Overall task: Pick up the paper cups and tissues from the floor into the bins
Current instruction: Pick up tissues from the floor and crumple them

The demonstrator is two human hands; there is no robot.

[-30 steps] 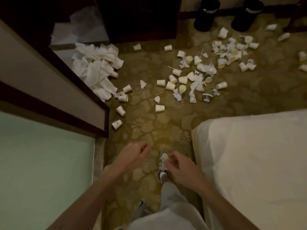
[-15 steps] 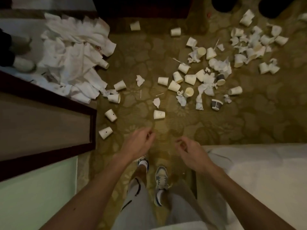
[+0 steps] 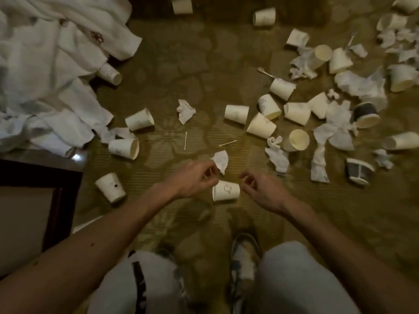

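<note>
The patterned carpet (image 3: 204,64) holds about twenty-one white paper cups (image 3: 237,114), nearly all lying on their sides; blur at the far right edge makes that count unsure. Two dark cups (image 3: 366,115) lie among them on the right. There are at least eight crumpled tissues (image 3: 337,128), most of them tangled with the cups on the right. Two thin sticks (image 3: 185,140) lie apart near the middle, and one heap of white cloth (image 3: 45,64) fills the upper left.

Both hands reach forward over the carpet and hold nothing. The left hand (image 3: 195,177) has loosely curled fingers, thumb and forefinger narrowly parted, their tips just beside a small tissue (image 3: 221,160); I cannot tell whether they touch it. The right hand (image 3: 260,189) is also loosely curled, thumb and fingers a little apart. Between the two hands the nearest cup (image 3: 226,191) lies on its side, wider end toward the left hand, which overlaps its rim in the view
</note>
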